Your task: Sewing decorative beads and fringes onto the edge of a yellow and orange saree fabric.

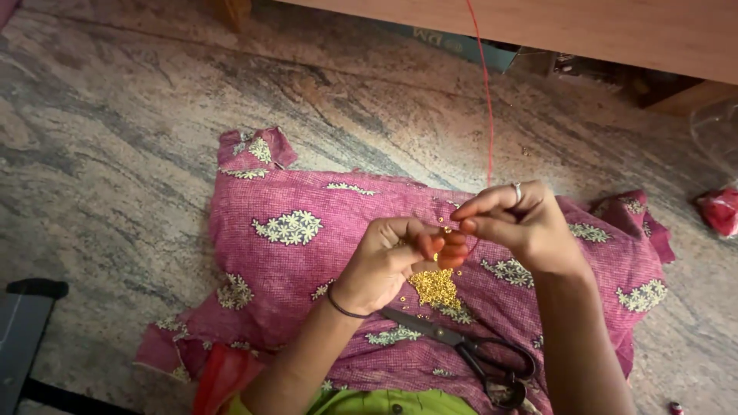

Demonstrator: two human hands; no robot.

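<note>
My left hand [392, 257] and my right hand [515, 223] meet above a pink patterned cloth [307, 261] spread on the stone floor. The left fingertips pinch something tiny, probably a gold bead. The right fingers pinch a red thread [487, 115] that runs upward out of view. A small heap of gold beads [435, 287] lies on the cloth just under the hands. A ring shows on my right hand and a dark band on my left wrist.
Black-handled scissors [469, 350] lie on the cloth near my lap. A wooden furniture edge [584, 31] crosses the top. A red bag [721, 209] sits at the right edge, a dark object [23, 338] at the lower left.
</note>
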